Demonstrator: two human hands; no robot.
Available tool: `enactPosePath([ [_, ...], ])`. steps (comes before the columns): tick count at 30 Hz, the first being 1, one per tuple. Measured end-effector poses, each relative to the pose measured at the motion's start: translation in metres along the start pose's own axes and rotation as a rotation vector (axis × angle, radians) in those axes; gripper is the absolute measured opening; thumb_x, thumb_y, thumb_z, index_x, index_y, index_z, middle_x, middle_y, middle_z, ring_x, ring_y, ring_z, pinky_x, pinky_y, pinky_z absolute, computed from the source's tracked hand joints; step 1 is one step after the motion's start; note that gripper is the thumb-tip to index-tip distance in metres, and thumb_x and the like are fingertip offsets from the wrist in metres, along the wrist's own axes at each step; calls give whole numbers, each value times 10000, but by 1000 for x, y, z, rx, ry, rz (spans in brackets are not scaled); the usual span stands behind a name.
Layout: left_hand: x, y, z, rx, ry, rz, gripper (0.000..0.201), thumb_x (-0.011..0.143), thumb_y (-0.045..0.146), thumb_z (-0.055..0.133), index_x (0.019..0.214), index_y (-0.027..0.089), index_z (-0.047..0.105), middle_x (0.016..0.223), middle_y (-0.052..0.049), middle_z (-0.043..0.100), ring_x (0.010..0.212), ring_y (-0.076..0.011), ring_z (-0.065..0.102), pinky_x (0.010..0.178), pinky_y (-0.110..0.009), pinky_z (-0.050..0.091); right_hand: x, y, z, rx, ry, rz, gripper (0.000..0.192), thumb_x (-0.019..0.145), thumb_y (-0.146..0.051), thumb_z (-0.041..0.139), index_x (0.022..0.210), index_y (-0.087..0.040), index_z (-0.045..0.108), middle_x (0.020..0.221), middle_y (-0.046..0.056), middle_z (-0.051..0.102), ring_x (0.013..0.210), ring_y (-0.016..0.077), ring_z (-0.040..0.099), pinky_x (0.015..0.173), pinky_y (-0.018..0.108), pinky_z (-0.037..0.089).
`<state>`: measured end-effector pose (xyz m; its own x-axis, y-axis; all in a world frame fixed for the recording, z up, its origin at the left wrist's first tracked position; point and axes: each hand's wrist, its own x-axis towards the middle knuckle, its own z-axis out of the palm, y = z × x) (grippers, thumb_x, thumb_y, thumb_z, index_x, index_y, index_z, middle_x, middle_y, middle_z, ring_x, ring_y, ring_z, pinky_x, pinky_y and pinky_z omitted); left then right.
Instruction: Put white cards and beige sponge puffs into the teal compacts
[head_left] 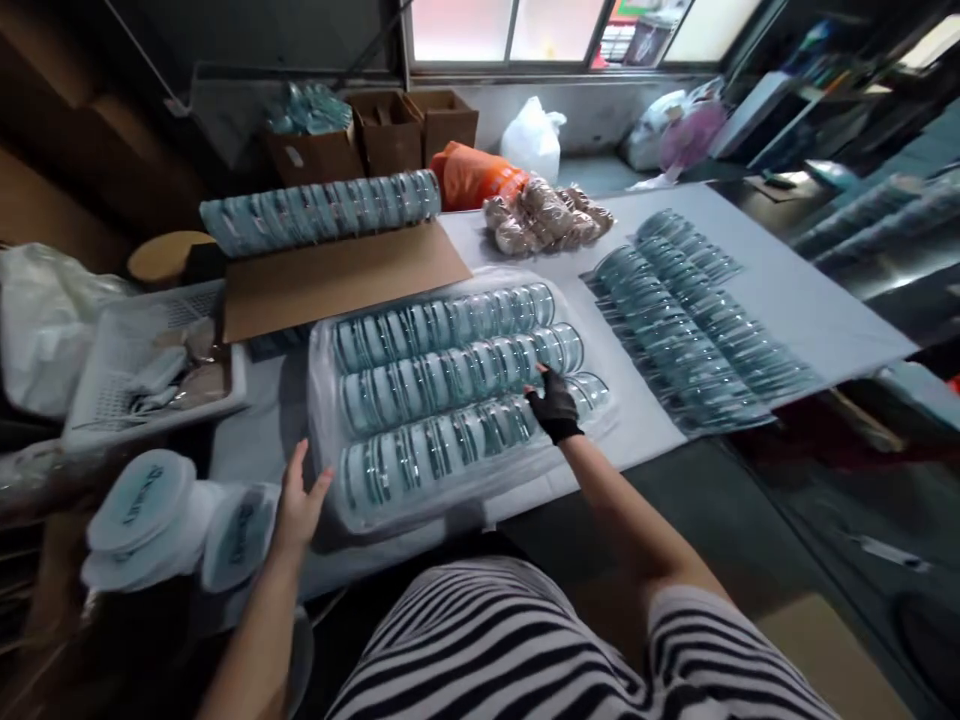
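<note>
Three rows of clear, round-edged plastic pieces (pixel 461 362) lie side by side on the table, inside a clear plastic wrap or bag (pixel 324 400). My right hand (pixel 553 402), in a black fingerless glove, rests at the right end of the two nearer rows. Its fingers are stretched out over the pieces, and it appears to touch them without gripping. Bare, my left hand (pixel 301 500) is beside the lower left corner of the wrap. Its thumb and fingers are apart, with nothing in them; whether it touches the wrap I cannot tell.
More clear pieces (pixel 679 330) lie in rows at the right. A cardboard sheet (pixel 337 275) bears another row (pixel 322 212). Brown wrapped bundles (pixel 547 218) sit at the back. To the left are a white basket (pixel 236 385) and stacked printed lids (pixel 142 500).
</note>
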<state>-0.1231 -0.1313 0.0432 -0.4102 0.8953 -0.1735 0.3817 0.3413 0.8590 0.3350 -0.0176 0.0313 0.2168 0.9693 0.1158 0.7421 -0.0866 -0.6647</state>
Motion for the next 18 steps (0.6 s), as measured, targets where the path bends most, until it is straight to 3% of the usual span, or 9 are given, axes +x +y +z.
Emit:
enactPosePath([
  [2,-15,-24,58,-148,83,-240,673,861,376,525,1487,185,370,1582,-138,380,1470,-270,350,1183,-403,332,19,63,-38,-72,98,158,632,850,-395,560,1404,-99,491,1462,199,502,1373,318,453,1162,485,352],
  [3,-20,-37,76,-159,125,-334,637,872,383,498,1466,176,395,1548,-150,427,1443,-275,396,1168,-404,356,22,90,-51,-87,102,217,658,859,-428,542,1419,-90,468,1470,211,489,1380,326,447,1164,488,351],
  [5,-25,-61,93,-55,203,-434,548,878,417,472,1362,163,505,1437,-168,541,1373,-307,479,1146,-424,382,16,132,-66,-89,80,248,693,878,-483,500,1446,-93,426,1469,214,488,1376,322,456,1157,487,362],
  [9,-26,-84,94,109,386,-506,511,893,493,344,1161,155,619,1248,-188,646,1239,-365,574,1060,-482,454,-15,171,-58,-64,161,157,732,885,-534,437,1457,-82,382,1460,222,478,1377,305,443,1169,482,341],
  [11,-25,-84,94,143,431,-478,514,882,499,333,1123,157,631,1216,-202,653,1224,-386,578,1044,-515,458,-28,178,-48,-44,224,227,750,881,-553,404,1457,-73,371,1484,231,437,1400,311,410,1170,485,335],
  [13,-23,-80,96,245,484,-376,492,850,499,386,1079,152,649,1232,-230,636,1270,-414,535,1075,-547,420,-35,183,-42,-18,249,393,753,890,-571,351,1462,-81,365,1482,236,437,1379,329,435,1132,507,376],
  [16,-20,-73,94,370,552,-253,416,787,488,453,934,164,668,1128,-232,664,1248,-448,536,1071,-597,404,-33,190,-47,0,167,567,686,916,-596,274,1344,-121,523,1268,227,614,1184,361,593,1005,544,468],
  [18,-16,-70,90,348,515,-251,339,738,475,495,840,195,656,981,-183,694,1171,-446,586,1042,-611,431,-22,192,-58,-32,150,456,602,906,-581,333,1187,-141,634,1174,211,659,1154,358,603,1010,539,463],
])
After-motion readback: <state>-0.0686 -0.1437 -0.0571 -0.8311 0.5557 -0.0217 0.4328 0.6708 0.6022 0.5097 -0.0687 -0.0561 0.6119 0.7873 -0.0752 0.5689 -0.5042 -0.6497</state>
